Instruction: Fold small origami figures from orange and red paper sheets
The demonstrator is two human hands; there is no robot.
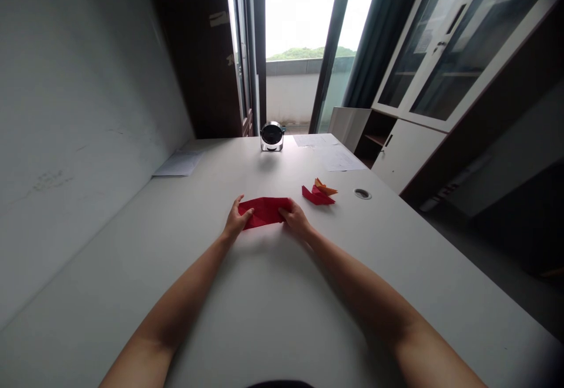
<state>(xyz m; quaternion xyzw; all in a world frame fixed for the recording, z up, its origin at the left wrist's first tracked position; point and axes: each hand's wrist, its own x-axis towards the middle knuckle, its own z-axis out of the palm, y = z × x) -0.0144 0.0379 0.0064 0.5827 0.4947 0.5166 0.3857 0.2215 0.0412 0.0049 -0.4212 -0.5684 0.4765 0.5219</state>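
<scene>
A folded red paper [265,210] lies on the white table [264,294] in front of me. My left hand [237,221] grips its left end, thumb on top and fingers curled at the edge. At the paper's right end, my right hand [296,220] pinches it the same way. Both hands rest on the tabletop with the paper stretched flat between them.
Two finished folded paper pieces, one red [316,196] and one orange [325,187], lie to the right. A small black fan [272,136] stands at the table's far edge. White sheets [178,163] lie far left and far right [337,159]. A cable hole [362,193] is at right.
</scene>
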